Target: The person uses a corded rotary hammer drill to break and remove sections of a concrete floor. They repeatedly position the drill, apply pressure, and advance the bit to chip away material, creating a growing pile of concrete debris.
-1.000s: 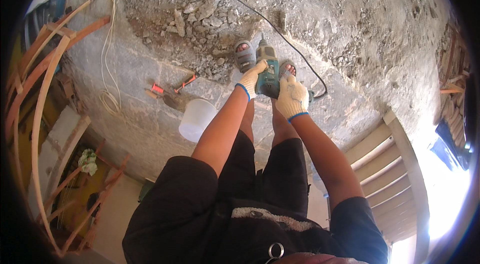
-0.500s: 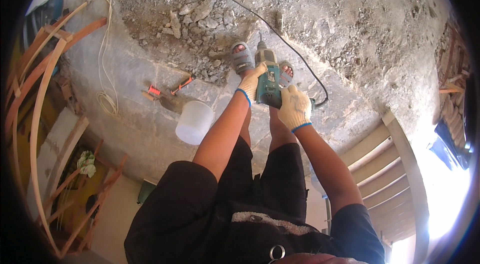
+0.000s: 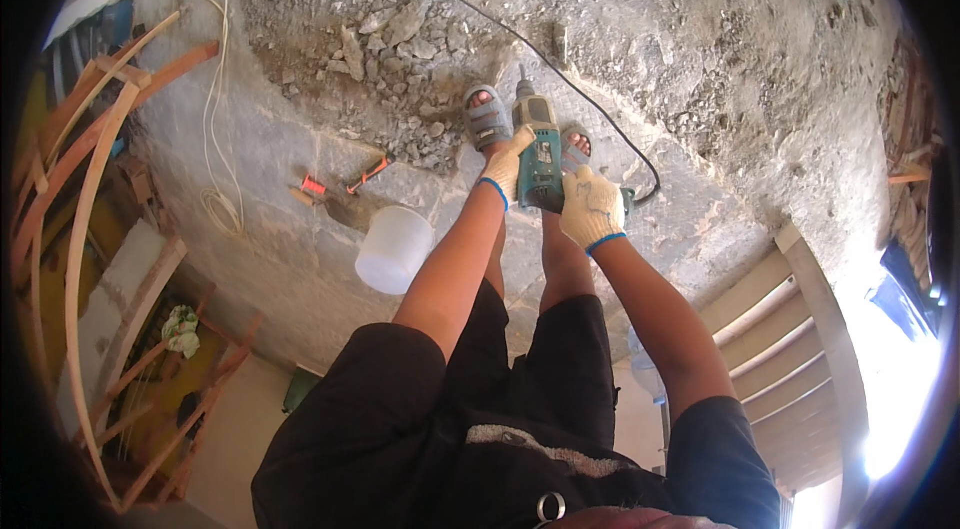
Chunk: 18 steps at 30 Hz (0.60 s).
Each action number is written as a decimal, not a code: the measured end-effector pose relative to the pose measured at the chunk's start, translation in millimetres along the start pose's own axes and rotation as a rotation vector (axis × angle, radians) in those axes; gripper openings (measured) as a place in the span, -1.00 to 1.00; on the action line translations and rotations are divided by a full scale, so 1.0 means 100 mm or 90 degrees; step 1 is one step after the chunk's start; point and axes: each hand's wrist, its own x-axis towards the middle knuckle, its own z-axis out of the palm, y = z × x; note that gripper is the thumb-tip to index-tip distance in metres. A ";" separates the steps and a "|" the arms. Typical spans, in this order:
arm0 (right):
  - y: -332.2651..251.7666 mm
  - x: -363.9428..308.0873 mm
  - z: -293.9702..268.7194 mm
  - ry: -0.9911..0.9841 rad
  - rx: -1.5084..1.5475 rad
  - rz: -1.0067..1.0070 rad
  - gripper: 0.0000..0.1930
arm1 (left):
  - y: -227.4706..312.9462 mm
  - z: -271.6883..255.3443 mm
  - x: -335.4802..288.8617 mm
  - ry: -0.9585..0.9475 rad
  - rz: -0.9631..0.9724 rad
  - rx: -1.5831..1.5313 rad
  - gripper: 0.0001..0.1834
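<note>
A green rotary hammer drill is held between my two gloved hands, its bit pointing away from me at the edge of the broken concrete. My left hand, in a cream knit glove with a blue cuff, is closed around the front left side of the tool. At the rear, my right hand in a matching glove wraps the handle; its fingertips are hidden. A black power cord runs from the back of the drill up past its right side. My sandalled feet stand on either side of the bit.
Left of my legs are a white plastic bucket, a red-handled hammer and a red string reel. A pale cord lies farther left, near curved wooden pieces. A slatted wooden piece stands at the right.
The view has shifted slightly, so most things appear a little to the right and lower. Both hands keep the same hold on the drill.
</note>
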 end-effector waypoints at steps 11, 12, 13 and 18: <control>0.10 0.23 -0.02 0.020 0.005 -0.007 -0.69 | 0.28 0.10 0.19 -0.037 0.008 0.044 -0.46; 0.11 0.23 -0.02 0.001 -0.003 0.002 -0.67 | 0.27 0.10 0.20 -0.024 -0.002 0.043 -0.46; 0.12 0.23 -0.01 0.009 0.004 -0.008 -0.65 | 0.27 0.09 0.21 -0.040 0.008 0.035 -0.46; 0.17 0.25 0.07 -0.009 0.032 -0.005 -0.63 | 0.28 0.04 0.28 -0.045 -0.014 0.031 -0.46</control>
